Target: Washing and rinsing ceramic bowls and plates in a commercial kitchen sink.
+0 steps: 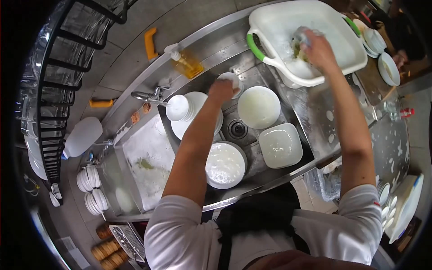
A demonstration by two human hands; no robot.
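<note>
My left hand (222,88) grips a small white dish (235,81) at the back of the steel sink (249,157). My right hand (317,50), partly blurred, holds a sponge or scrubber (298,47) inside the white plastic tub (344,50) with green handles, over sudsy water. Near my left hand stands a stack of small white bowls (178,107) on larger white plates (199,98), under the running faucet (148,96). Around the drain (237,129) are a round white bowl (259,107), a squarish white bowl (280,145) and stacked round dishes with foamy water (225,164).
A bottle of yellow liquid (187,64) lies on the back ledge. Left is a second, cloudy-water basin (145,165) and a black rack (64,67) overhead. More bowls (374,40) and a person's hand (401,58) are at the upper right. A foam-spotted steel counter (388,145) is at right.
</note>
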